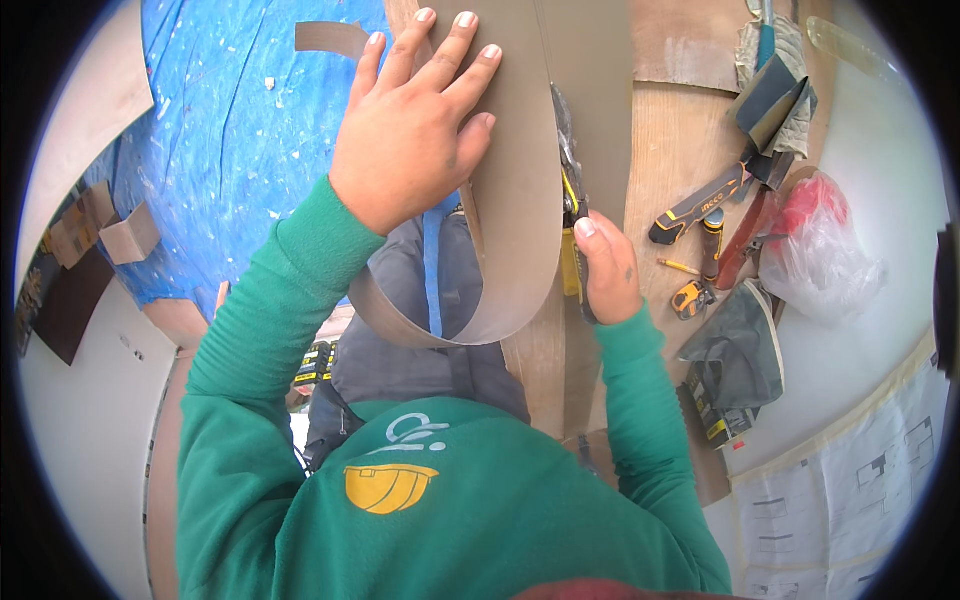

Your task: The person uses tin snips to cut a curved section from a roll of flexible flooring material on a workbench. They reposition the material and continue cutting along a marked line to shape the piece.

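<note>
My left hand (410,135) lies with fingers apart on a pale brown strip (510,150), whose long end hangs in a curl over my legs. Under and right of the strip is a flat grey-brown sheet (595,120) on a light wooden board. My right hand (607,270) is closed on a black and yellow hand tool (569,185) at the strip's right edge; its tip is partly hidden by the strip. A short strip piece (325,38) shows beyond my left fingers.
Blue sheeting (230,140) with cardboard (130,233) is on the left. On the right are a tool with a long handle (690,210), a tape measure (690,300), a dark bag (740,340), a plastic bag (820,260) and taped paper drawings (830,490).
</note>
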